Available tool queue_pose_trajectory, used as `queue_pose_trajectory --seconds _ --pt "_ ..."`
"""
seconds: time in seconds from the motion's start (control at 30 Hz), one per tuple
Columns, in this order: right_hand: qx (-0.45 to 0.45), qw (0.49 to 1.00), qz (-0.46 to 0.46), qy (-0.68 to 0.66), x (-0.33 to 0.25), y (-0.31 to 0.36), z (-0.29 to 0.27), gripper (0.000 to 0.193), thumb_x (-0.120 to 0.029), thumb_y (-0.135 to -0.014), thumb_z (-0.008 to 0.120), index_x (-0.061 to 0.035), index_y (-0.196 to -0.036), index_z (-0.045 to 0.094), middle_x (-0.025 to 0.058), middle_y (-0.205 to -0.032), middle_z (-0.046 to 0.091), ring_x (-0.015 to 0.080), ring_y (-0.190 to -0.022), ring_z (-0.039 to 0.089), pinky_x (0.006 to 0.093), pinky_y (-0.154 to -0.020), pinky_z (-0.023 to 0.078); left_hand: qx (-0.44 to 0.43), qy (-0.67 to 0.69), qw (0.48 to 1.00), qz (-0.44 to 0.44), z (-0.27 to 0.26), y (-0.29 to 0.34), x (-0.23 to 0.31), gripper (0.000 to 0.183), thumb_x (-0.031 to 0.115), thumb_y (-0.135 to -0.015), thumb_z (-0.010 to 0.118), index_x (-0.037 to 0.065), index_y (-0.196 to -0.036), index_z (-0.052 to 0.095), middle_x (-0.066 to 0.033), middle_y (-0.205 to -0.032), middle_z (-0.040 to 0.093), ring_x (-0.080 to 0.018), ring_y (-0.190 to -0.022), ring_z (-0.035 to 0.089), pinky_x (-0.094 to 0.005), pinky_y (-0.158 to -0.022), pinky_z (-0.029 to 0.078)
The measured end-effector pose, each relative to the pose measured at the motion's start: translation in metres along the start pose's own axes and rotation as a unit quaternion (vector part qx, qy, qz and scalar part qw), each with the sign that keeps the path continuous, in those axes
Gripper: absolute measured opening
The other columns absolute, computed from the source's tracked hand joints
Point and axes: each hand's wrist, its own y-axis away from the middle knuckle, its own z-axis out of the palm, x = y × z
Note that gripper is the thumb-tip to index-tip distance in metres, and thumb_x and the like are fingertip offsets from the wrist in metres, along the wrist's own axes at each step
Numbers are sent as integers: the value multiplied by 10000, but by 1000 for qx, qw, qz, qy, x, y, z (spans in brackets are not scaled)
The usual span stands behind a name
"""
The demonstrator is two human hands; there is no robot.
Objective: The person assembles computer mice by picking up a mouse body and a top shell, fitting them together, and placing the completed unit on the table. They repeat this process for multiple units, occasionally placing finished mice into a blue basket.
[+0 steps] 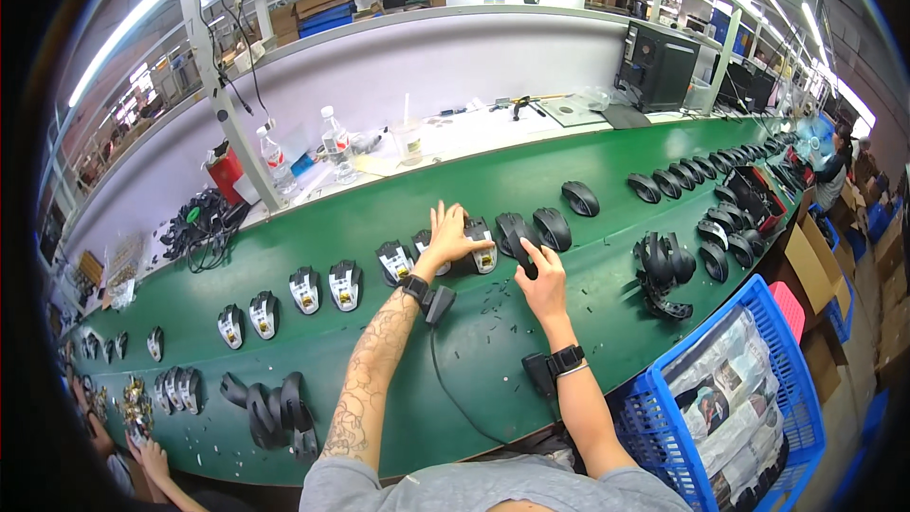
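My left hand (451, 237) is over a row of opened computer mice on the green bench, its fingers spread and the thumb stretched out to the right. The thumb tip lies at an opened mouse (484, 254) with a pale inside; whether it presses on it I cannot tell. Just right of that, my right hand (543, 284) has its thumb and index finger on the near end of a black computer mouse (514, 230). Another black mouse (552, 228) sits directly beside it, and one more (580, 198) lies farther back. Both wrists wear black straps with small boxes.
Opened mice (345, 285) continue leftward along the green bench (408, 379). Black shells (664, 261) pile up at the right, near a blue crate (678, 427). Bottles (336, 144) and a cup (409, 145) stand on the back ledge. A cable (445, 379) runs from my left wrist. Another person's hands (150, 460) work at lower left.
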Motion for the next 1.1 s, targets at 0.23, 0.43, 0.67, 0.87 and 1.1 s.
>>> queue_pose_trajectory --seconds 0.23,0.43,0.67,0.87,1.1 --pt "11 1000 -1 3 -2 6 5 455 -56 -683 646 -98 -1133 592 179 -997 560 328 -886 547 374 -806 449 1 611 772 -178 14 29 10 631 95 -607 806 78 -1125 447 -58 -932 610 -200 -876 596 -337 -784 494" --pt "11 996 19 -87 -31 4 -2 563 -69 -661 684 -56 -1200 520 182 -991 574 313 -887 578 357 -799 470 -40 755 583 -298 -2 54 29 372 162 -798 653 154 -1107 446 -57 -1010 610 -192 -945 584 -424 -794 490" --pt "-29 995 -19 -92 -43 17 17 533 -175 -639 763 33 -1090 569 158 -995 578 291 -918 563 357 -807 475 -59 792 559 -238 3 74 26 474 461 -898 426 76 -1160 510 -103 -1123 579 -237 -1031 553 -417 -918 413" --pt "-21 992 26 -124 -40 18 17 489 -180 -636 772 10 -1056 608 132 -1009 578 287 -958 543 367 -836 455 -27 753 625 -205 -7 87 51 385 251 -887 529 175 -1225 362 -45 -1137 499 -169 -1046 513 -322 -818 461" --pt "-95 994 -10 -45 -41 24 23 531 -177 -720 715 -121 -1221 547 165 -1226 461 319 -1126 417 397 -948 371 45 700 688 -186 -6 90 43 673 -66 -668 712 135 -1183 327 -92 -1061 531 -198 -933 576 -326 -765 515"
